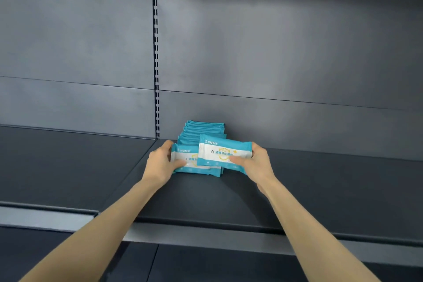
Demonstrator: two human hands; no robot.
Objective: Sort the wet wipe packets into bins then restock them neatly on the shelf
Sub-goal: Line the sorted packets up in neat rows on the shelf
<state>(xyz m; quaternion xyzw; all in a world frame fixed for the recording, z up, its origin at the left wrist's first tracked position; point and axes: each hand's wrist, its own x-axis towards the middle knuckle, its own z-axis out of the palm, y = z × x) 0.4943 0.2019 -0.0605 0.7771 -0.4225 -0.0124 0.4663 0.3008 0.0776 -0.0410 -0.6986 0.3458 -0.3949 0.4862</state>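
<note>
Two hands reach onto the dark shelf (320,190), each holding one teal-and-white wet wipe packet. The left hand (160,162) grips the front packet (183,155) by its left end, thumb across the face and fingers curled behind; this packet stands upright on the shelf at the head of the row of packets (201,129). The right hand (258,162) pinches a second packet (224,151) by its right end in the same way, holding it slightly higher and tilted, so that it overlaps the right part of the front packet. The row is a single file of upright packets running back to the back panel (274,52), just right of the one slotted upright (156,64). Only their top edges show, packed too tight to count exactly.
</note>
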